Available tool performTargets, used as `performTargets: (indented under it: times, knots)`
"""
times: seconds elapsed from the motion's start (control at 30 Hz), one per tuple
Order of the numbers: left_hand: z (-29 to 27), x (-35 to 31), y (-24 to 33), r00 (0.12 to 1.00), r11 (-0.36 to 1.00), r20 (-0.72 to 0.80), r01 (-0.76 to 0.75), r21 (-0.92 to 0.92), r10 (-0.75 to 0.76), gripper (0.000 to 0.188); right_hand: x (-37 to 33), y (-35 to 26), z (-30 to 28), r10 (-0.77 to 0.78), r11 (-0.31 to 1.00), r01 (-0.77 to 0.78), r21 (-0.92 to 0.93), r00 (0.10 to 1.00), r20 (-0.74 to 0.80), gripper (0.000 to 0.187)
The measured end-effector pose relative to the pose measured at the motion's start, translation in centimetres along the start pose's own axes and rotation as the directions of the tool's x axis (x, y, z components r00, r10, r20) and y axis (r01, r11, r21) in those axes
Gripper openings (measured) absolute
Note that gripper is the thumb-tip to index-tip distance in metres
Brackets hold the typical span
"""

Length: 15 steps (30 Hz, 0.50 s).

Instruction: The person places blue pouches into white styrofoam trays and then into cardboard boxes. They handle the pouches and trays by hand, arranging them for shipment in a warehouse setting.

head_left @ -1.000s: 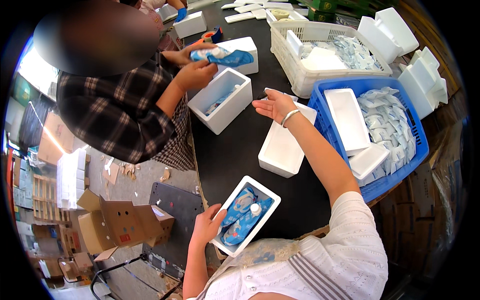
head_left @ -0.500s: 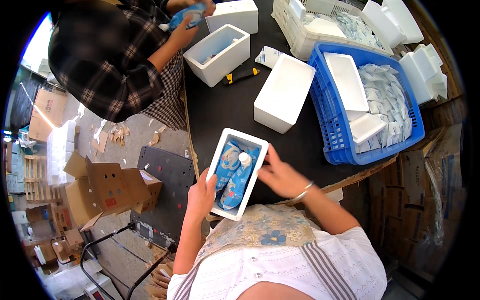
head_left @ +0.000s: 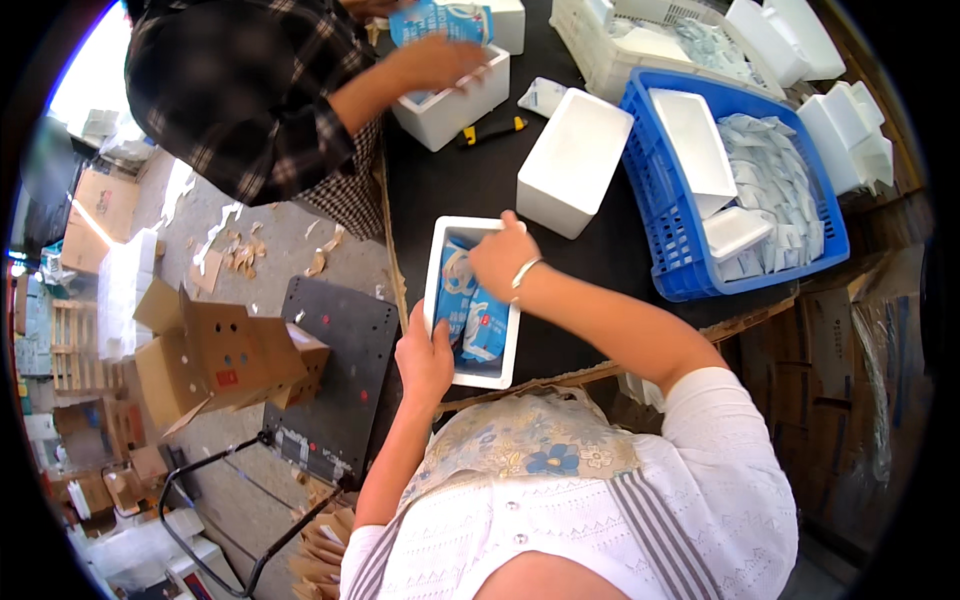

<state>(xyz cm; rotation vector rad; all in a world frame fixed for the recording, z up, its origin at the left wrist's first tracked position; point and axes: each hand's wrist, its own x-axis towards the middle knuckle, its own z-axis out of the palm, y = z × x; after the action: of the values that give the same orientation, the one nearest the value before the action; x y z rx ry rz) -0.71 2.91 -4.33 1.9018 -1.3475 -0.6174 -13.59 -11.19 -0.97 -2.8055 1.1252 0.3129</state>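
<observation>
On the near side of the black table is a white foam box point(head_left: 437, 290), turned almost straight toward me. Inside lie blue-and-white pouches point(head_left: 485, 325) side by side. My left hand point(head_left: 425, 355) grips the box's left wall, thumb over the rim. Inside the far end, my right hand point(head_left: 503, 258) curls over the top of the right pouch; its fingertips and the white cap seen before are hidden. Across the table a co-worker's hand point(head_left: 435, 65) is over another foam box point(head_left: 455, 112), beside a larger blue pouch point(head_left: 440, 22).
A closed white foam box point(head_left: 575, 160) stands beyond mine. Near it are a yellow-black utility knife point(head_left: 492, 131) and a white packet point(head_left: 543, 97). At right, a blue crate point(head_left: 690, 285) holds packets and foam lids. A cardboard carton point(head_left: 215, 350) sits by a black cart point(head_left: 335, 350) at left.
The box has moved slightly away from me and straightened. My right hand has gone from its right rim into the far end. The co-worker's pouch is now over their box.
</observation>
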Motion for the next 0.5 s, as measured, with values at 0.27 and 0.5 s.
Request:
performTargets:
  times: [0.27,0.5]
  knots:
    - [0.0,0.3,0.7,0.993,0.994,-0.066,-0.093,0.065,0.097,0.053,-5.7,-2.5,-0.4,-0.33,0.925,0.341,0.17,0.94,-0.09,0.016]
    - [0.2,0.9,1.4,0.967,0.965,0.064,-0.252,0.068,0.248,0.05,-9.0,-1.6,1.2,-0.321,0.87,0.387,0.304,0.914,-0.246,0.028]
